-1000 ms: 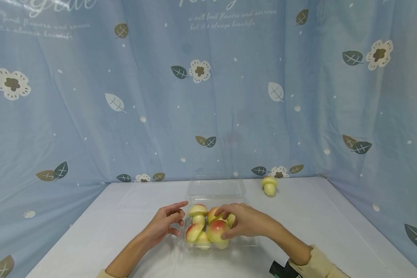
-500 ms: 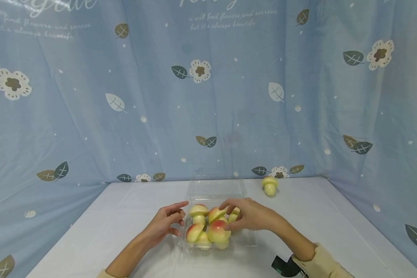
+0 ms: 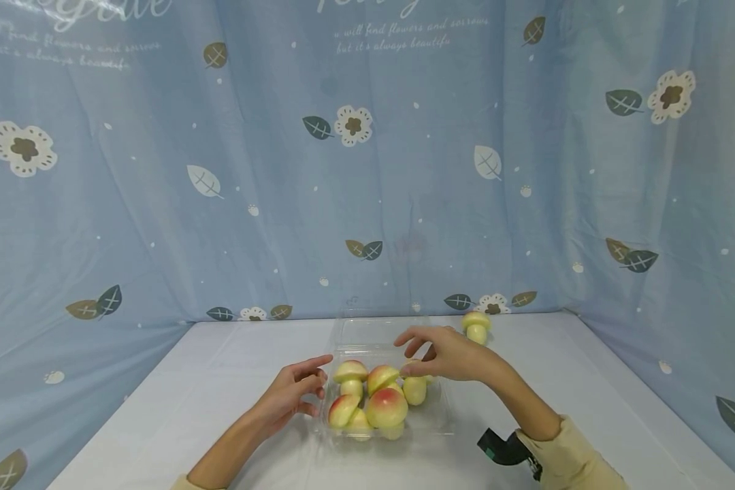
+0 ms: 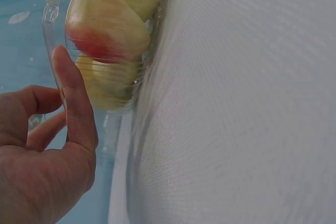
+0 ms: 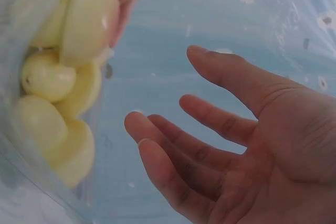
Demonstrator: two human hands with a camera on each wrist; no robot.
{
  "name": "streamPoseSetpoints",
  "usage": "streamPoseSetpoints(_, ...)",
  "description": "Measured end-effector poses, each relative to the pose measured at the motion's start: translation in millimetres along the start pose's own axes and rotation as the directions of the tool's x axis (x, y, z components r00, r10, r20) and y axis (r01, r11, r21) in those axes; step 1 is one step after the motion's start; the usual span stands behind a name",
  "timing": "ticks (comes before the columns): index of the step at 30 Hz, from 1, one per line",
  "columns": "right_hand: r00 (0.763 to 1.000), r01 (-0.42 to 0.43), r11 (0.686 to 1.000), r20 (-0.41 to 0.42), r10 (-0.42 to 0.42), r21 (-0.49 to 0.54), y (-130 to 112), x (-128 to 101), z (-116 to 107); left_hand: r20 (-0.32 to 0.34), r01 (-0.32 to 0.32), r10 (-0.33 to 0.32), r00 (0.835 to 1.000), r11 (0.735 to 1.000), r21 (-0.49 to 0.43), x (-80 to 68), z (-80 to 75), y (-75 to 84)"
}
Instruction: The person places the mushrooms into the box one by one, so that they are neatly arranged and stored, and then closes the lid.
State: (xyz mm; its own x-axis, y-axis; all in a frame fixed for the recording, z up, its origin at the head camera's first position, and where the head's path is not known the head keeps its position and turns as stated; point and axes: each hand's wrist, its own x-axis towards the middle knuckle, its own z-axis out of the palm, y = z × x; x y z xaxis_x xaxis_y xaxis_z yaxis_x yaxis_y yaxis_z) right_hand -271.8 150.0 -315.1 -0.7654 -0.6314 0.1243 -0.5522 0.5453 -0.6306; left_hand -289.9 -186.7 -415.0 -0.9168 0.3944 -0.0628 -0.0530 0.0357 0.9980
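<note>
Where both hands [image 3: 367,378] spread, mushroom-filled clear box [image 3: 384,398] between.

Head view above, wrists close, sharing tray [image 3: 444,425]

— Clearance over the box [image 3: 444,425]?
— Its lid [image 3: 381,331] stands raised at the rear; mushrooms [image 3: 376,401] crowd the left half. The right hand [image 3: 444,354] hovers above the right half.
— Sides?
— The left hand [image 3: 290,395] blocks the left wall. One mushroom [image 3: 476,327] stands on the table [image 3: 588,401] at right rear.
</note>
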Motion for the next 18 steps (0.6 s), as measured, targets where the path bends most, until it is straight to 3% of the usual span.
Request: streamPoseSetpoints(18,0.994,-0.069,0.994,-0.082,0.076,0.084,30.1,-5.6,-34.6,-0.001,-0.005,0.005,1.000,1.000,-0.006,0.5,0.1,-1.3)
